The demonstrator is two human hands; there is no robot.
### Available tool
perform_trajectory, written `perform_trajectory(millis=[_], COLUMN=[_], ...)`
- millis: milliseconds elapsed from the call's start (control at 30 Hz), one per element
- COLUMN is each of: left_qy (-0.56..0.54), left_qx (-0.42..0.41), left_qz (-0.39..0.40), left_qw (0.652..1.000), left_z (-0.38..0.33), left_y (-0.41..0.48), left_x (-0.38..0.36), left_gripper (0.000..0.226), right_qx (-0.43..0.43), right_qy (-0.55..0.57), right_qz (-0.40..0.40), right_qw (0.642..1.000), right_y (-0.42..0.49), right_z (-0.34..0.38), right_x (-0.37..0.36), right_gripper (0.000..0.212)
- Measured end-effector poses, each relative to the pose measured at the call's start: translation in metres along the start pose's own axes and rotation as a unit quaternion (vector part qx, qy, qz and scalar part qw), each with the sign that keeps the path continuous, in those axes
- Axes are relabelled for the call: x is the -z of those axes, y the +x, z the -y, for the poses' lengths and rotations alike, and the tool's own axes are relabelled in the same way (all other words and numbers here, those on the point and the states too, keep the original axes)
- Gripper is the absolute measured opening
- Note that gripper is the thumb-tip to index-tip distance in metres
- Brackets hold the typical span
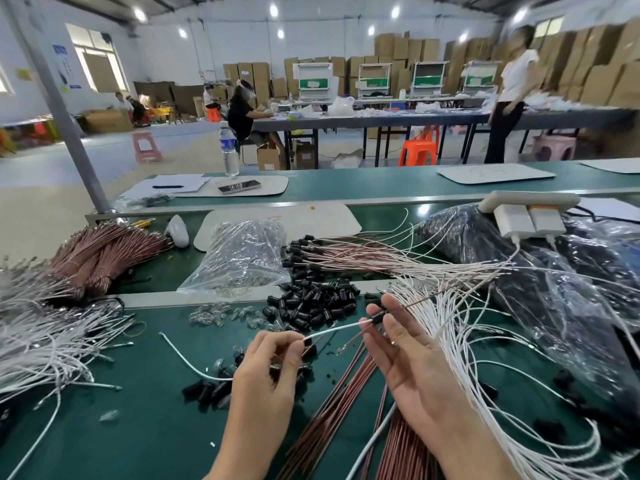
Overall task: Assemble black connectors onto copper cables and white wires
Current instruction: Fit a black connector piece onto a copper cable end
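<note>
So, mid-insert here by the look of it. Pinching a white wire [332,330] near its end with the left hand [266,372], fingers curled in on it. Pinching a black connector [377,318] between thumb and fingertips of the right hand [412,358], with a copper cable [419,302] poking out of its far side toward the upper right. Holding the lot just above the tabletop [138,427], in front of the loose connector pile [311,303]. Seems to be the step of feeding the wire tip into the connector's near side; can't tell whether seated or not. Next probably calls for keeping the wire straight, pushing along the connector's axis till home, then dropping the piece with the done bunch [346,258] further back. Plenty more cables [332,410] and wires [467,341] lying near the right hand.
</note>
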State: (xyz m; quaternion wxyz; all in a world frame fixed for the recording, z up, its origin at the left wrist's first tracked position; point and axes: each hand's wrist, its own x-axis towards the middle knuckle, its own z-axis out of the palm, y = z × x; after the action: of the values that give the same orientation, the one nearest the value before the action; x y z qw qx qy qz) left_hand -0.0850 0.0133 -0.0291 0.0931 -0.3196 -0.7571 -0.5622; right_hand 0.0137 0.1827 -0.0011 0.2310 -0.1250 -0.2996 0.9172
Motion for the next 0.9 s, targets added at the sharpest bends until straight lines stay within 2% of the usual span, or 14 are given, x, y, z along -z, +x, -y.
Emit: perform_trajectory(millis=[333, 500, 700, 900], left_qy=[0.039, 0.038, 0.033, 0.007], left_qx=[-0.047, -0.057, -0.039, 0.003], left_qz=[0.002, -0.004, 0.002, 0.027], left_qw=[0.998, 0.998, 0.999, 1.000], left_z=[-0.0006, 0.0002, 0.0013, 0.0041], left_y=[0.0005, 0.0005, 0.0000, -0.0003], left_x=[0.0039, 0.0033, 0.0025, 0.0037], left_gripper=[0.010, 0.009, 0.007, 0.010], right_qx=[-0.009, -0.010, -0.012, 0.004], right_qy=[0.032, 0.026, 0.025, 0.005], right_qz=[-0.036, -0.058, -0.058, -0.052], right_qw=[0.999, 0.998, 0.998, 0.999], right_y=[0.0026, 0.0029, 0.0017, 0.0015], right_z=[-0.0033, -0.0062, -0.0070, -0.0073], right_x=[0.0031, 0.0047, 0.0022, 0.0013], right_gripper=[0.028, 0.020, 0.020, 0.035])
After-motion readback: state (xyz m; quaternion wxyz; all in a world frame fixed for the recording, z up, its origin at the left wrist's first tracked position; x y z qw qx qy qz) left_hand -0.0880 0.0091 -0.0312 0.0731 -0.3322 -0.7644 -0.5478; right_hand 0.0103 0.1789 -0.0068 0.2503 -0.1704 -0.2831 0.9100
